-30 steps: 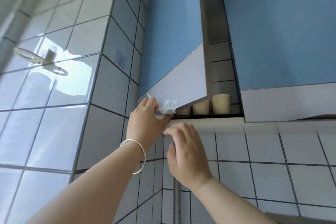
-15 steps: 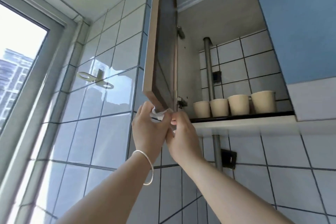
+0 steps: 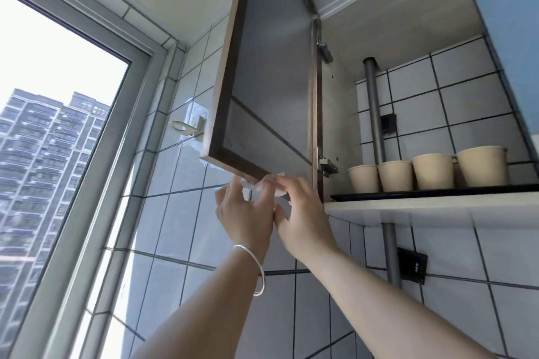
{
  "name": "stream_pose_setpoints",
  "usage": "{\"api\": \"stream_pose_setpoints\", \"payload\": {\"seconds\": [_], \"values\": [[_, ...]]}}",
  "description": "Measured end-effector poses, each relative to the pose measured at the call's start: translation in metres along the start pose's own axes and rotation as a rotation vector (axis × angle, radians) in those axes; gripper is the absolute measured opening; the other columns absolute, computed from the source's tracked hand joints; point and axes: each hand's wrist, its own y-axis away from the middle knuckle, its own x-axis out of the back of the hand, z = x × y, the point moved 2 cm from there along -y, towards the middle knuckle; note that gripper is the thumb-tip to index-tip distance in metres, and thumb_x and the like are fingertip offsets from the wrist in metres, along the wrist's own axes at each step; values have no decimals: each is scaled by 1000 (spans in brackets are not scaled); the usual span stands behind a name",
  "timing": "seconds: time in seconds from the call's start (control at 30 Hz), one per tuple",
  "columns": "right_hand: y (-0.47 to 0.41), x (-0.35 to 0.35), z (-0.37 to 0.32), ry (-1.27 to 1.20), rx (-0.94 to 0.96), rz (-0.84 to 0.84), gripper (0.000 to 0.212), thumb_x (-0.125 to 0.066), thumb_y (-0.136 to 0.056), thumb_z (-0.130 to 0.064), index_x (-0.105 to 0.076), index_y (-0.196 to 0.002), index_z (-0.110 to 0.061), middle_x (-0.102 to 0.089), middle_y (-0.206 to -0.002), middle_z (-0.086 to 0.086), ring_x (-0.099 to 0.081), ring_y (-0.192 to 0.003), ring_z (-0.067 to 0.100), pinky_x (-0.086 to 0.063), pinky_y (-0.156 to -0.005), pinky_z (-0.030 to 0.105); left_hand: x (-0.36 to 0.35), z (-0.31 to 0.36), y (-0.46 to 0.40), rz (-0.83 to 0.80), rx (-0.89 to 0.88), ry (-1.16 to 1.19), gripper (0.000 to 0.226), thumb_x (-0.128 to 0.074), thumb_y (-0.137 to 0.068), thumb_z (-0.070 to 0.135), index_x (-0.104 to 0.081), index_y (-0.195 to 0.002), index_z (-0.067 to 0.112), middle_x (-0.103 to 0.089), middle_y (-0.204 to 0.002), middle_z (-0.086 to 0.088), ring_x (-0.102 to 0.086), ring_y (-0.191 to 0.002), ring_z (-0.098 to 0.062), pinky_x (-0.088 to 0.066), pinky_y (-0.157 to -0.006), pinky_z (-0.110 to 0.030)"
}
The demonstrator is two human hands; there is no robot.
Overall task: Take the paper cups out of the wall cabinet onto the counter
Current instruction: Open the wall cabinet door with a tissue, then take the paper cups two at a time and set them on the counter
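Several beige paper cups (image 3: 431,167) stand upright in a row on a dark tray (image 3: 408,197) on the open wall cabinet's bottom shelf (image 3: 437,211). The cabinet door (image 3: 271,81) is swung wide open to the left. Under its lower edge, my left hand (image 3: 245,213) and my right hand (image 3: 303,218) are pressed side by side. Both pinch a crumpled white tissue (image 3: 262,183) against that edge. The cups are to the right of my hands and untouched. The counter is out of view.
A grey pipe (image 3: 374,114) runs up the tiled back wall behind the cups. The neighbouring blue cabinet door (image 3: 510,23) stays closed on the right. A wall hook (image 3: 186,127) sticks out left of the open door, and a large window (image 3: 58,140) fills the left.
The cabinet door has swung from nearly closed to wide open, uncovering the row of cups. My right hand has risen to join my left on the tissue at the door's edge.
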Motion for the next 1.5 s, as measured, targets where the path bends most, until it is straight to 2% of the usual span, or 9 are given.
{"api": "stream_pose_setpoints", "payload": {"seconds": [0.2,0.47,0.63,0.73,0.83,1.0,1.13,1.27,1.5], "values": [[1,-15,-5,-1,-27,-37,49,-55,-85,-4,-52,-128,-27,-49,-126,-4,-49,-123,15,-42,-101,33,8,-6,-7,-13,51,1,18,-57,-69,39,-57,-75,22,-55,-74,17,-47,-99,-11,-39,-100,-44],[5,-25,-6,46,-10,-15,52,-55,-86,-6,-48,-132,-27,-44,-131,-5,-47,-125,14,-41,-96,27,11,-12,-13,-60,96,16,12,-65,-76,36,-58,-76,26,-53,-79,13,-52,-103,-17,-40,-100,-41],[2,-20,-6,-14,-45,-50,56,-48,-82,3,-52,-121,-35,-45,-121,-11,-48,-122,9,-44,-95,27,5,-10,-1,-30,133,84,15,-62,-81,32,-49,-76,35,-57,-81,13,-55,-99,-15,-44,-85,-31],[2,-9,0,14,-74,-57,52,-49,-86,0,-47,-131,-25,-47,-129,-6,-44,-125,11,-42,-100,29,1,-9,17,100,235,238,28,-67,-80,26,-47,-97,23,-50,-96,8,-55,-88,-5,-51,-82,-31],[11,7,14,66,-128,6,43,-52,-87,-7,-48,-129,-19,-50,-126,-2,-47,-120,14,-42,-97,28,-8,-8,43,140,316,317,30,-67,-80,21,-40,-90,23,-46,-91,1,-52,-78,-13,-43,-68,-20],[23,48,49,185,-281,85,33,-54,-87,-14,-53,-120,-17,-54,-119,1,-51,-113,18,-45,-88,32,-45,5,84,-119,300,343,29,-56,-82,7,-39,-82,30,-49,-84,7,-50,-71,-3,-42,-62,-14],[24,91,72,303,-329,132,32,-57,-86,-15,-53,-118,-14,-54,-122,3,-51,-113,20,-43,-91,32,-81,16,99,-316,229,321,26,-58,-79,8,-45,-94,24,-54,-95,3,-53,-75,-8,-43,-65,-16],[13,146,94,477,-348,254,39,-56,-85,-12,-51,-123,-10,-52,-126,6,-50,-117,23,-40,-92,28,-126,35,105,-540,154,282,26,-60,-81,11,-45,-100,20,-55,-105,-1,-56,-86,-17,-48,-80,-32],[-14,213,117,711,-451,405,46,-56,-84,-15,-44,-128,-7,-47,-132,12,-47,-119,30,-33,-82,25,-212,61,100,-753,96,160,40,-60,-80,21,-49,-118,13,-56,-121,-7,-57,-106,-26,-45,-87,-30]]}}
